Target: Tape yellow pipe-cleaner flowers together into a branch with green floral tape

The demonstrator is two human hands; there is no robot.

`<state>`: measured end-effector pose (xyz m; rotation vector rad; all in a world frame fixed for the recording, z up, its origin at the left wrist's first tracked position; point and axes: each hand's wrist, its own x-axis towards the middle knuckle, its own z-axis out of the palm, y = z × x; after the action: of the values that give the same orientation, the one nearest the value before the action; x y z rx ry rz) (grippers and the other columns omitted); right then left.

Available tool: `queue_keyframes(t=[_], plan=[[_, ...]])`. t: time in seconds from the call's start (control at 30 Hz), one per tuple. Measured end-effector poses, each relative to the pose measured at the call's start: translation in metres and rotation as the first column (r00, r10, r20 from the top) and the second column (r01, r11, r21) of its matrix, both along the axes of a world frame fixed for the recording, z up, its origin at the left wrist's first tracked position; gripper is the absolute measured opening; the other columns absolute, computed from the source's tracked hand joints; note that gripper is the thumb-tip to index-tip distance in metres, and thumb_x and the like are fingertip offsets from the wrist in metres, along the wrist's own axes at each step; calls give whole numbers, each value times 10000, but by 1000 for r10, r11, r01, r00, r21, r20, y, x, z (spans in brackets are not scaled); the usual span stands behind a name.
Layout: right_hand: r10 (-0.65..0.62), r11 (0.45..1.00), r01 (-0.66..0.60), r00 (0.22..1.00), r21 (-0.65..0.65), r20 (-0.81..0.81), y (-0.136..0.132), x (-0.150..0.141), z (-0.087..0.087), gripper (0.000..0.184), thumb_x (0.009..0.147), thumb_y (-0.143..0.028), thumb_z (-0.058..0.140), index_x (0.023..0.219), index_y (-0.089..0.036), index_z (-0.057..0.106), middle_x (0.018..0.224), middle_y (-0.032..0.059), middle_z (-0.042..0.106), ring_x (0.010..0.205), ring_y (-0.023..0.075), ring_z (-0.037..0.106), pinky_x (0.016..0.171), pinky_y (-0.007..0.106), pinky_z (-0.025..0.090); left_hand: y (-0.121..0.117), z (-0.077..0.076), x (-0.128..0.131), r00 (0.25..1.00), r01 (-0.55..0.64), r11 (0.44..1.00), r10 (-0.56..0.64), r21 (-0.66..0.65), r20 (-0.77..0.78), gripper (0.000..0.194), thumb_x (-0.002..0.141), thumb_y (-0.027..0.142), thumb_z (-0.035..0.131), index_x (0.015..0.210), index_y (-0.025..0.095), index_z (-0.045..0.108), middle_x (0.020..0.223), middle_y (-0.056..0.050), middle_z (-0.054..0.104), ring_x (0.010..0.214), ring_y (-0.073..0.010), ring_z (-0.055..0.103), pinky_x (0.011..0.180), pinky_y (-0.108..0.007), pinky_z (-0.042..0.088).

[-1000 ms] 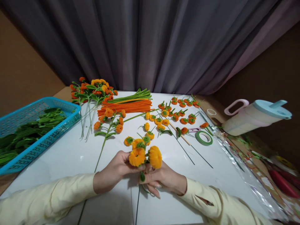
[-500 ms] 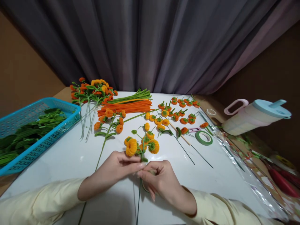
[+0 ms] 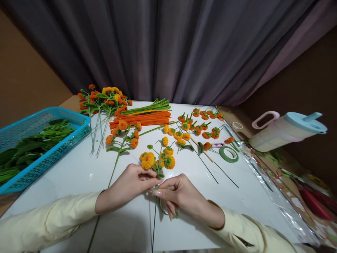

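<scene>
Near the middle of the table, my left hand [image 3: 134, 183] is closed in a pinch on the stem of a spray of yellow pipe-cleaner flowers [image 3: 148, 161], just below its blooms. A small green leaf [image 3: 160, 175] sits at that joint. My right hand [image 3: 181, 196] pinches close beneath, at the stem. A roll of green floral tape [image 3: 176, 213] shows partly under its curled fingers; the rest is hidden. The thin dark stem wire [image 3: 154, 225] runs down from between the hands toward the near edge.
A blue basket [image 3: 56, 149] of green leaves stands left. Finished orange sprays [image 3: 121, 144], orange pipe cleaners [image 3: 142, 119] and loose flower heads [image 3: 180, 135] lie beyond my hands. Another green tape roll [image 3: 229, 154], plastic wrap [image 3: 273, 196] and a tumbler [image 3: 286, 131] are at right.
The yellow spray was tipped toward me and now points away, its blooms slightly higher up the table. My right hand has shifted from the blooms down to the stem and tape.
</scene>
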<state>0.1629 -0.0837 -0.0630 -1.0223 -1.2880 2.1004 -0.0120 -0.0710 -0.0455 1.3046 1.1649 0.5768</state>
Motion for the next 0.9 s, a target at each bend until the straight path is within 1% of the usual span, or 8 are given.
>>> queue_keyframes(t=[0.2, 0.37, 0.47, 0.6, 0.7, 0.77, 0.83, 0.9], plan=[[165, 985, -165, 986, 57, 12, 7, 11, 3, 407, 826, -441, 590, 588, -111, 612, 442, -17, 578, 350, 50, 472, 361, 169, 269, 2, 0, 0, 998, 55, 998, -55, -43, -1, 116, 678, 271, 641, 679, 156, 621, 582, 23, 607, 552, -136, 540, 529, -218, 396], [165, 980, -171, 984, 102, 61, 4, 11, 1, 436, 844, -445, 563, 566, -111, 595, 502, 8, 602, 392, 53, 500, 390, 161, 306, 5, 8, 1, 979, 168, 985, -162, 37, -127, 156, 716, 292, 601, 645, 159, 561, 490, 58, 494, 484, -98, 443, 469, -192, 325], [163, 979, -174, 981, 109, 104, 7, 14, 1, 429, 825, -468, 579, 592, -108, 607, 492, 4, 582, 402, 62, 498, 422, 167, 368, 5, 13, 1, 966, 217, 976, -210, 33, -153, 183, 723, 318, 613, 664, 149, 573, 518, 52, 501, 508, -93, 434, 488, -189, 328], [197, 967, -222, 963, 123, 182, 15, 14, 0, 453, 760, -520, 625, 567, -112, 591, 484, -3, 565, 366, 59, 473, 406, 173, 399, 4, 11, 0, 969, 221, 974, -214, 44, -126, 211, 742, 339, 608, 664, 147, 571, 551, 42, 517, 527, -91, 428, 495, -189, 325], [241, 966, -252, 959, 58, 151, 17, 12, -5, 467, 736, -549, 635, 582, -111, 595, 498, 1, 576, 347, 61, 471, 381, 175, 394, 4, 7, -1, 971, 213, 976, -204, 57, -123, 216, 739, 332, 600, 631, 152, 547, 532, 52, 482, 519, -88, 407, 484, -190, 309], [256, 966, -259, 960, 14, 117, 19, 14, -6, 462, 727, -562, 638, 672, -103, 643, 543, 17, 612, 395, 85, 526, 433, 199, 442, 4, 5, -1, 974, 201, 979, -197, 28, -113, 201, 727, 322, 599, 633, 152, 544, 536, 51, 487, 527, -92, 422, 488, -193, 315], [265, 958, -278, 952, 66, 156, 24, 22, -2, 459, 711, -551, 661, 789, -99, 688, 627, 43, 662, 510, 125, 597, 530, 234, 483, 5, 5, 0, 979, 183, 983, -185, -35, -90, 192, 703, 321, 611, 646, 149, 549, 544, 45, 507, 535, -99, 449, 494, -198, 327], [225, 917, -311, 921, 249, 319, 36, 35, 11, 423, 710, -508, 687, 830, -104, 716, 699, 61, 695, 613, 163, 628, 589, 249, 481, 5, 5, 0, 984, 153, 984, -160, -88, -74, 197, 682, 326, 625, 656, 145, 551, 542, 43, 517, 534, -104, 467, 498, -202, 337]])
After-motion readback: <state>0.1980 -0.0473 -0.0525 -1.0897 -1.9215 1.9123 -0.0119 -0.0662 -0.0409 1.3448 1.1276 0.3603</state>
